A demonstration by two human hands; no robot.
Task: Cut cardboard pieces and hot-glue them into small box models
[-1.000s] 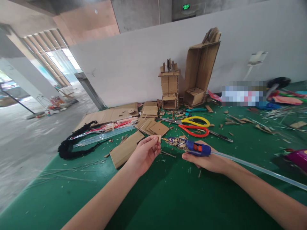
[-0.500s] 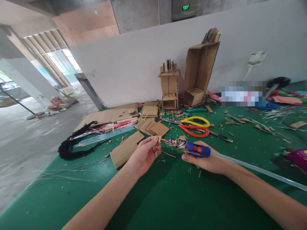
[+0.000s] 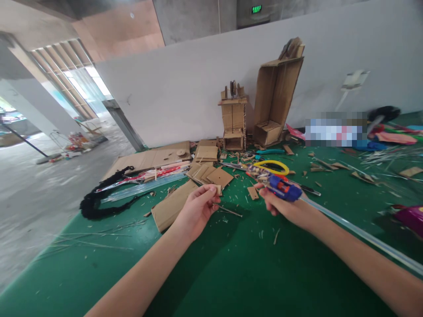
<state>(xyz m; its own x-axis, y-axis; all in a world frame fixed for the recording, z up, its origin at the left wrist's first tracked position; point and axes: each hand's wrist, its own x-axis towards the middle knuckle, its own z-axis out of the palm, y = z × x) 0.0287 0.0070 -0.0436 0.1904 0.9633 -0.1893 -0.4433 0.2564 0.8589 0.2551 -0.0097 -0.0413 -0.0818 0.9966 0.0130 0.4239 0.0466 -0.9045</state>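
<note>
Between thumb and fingers, my left hand (image 3: 201, 209) pinches a small cardboard piece (image 3: 218, 190). My right hand (image 3: 280, 207) is wrapped round a blue hot glue gun (image 3: 282, 188), its nozzle pointing up and left; a long clear glue stick (image 3: 357, 231) trails from its back. Bits of debris cling to the gun's front. Under the nozzle lie scissors with yellow and red handles (image 3: 272, 166), partly hidden by the gun. A small cardboard tab (image 3: 253, 193) with a hole lies between the hands, and a thin stick (image 3: 230, 211) rests by my left fingertips.
Cardboard squares (image 3: 220, 177) and a larger cardboard rectangle (image 3: 175, 204) lie left of centre. Behind stand a small cardboard tower (image 3: 233, 115) with wheels on top and a tall open cardboard box (image 3: 279, 97). Black yarn (image 3: 90, 204) lies left, a purple packet (image 3: 411, 218) far right.
My right hand has drawn the glue gun up and right, away from the small cardboard piece. The tab with a hole now shows fully. My left hand has barely moved.
</note>
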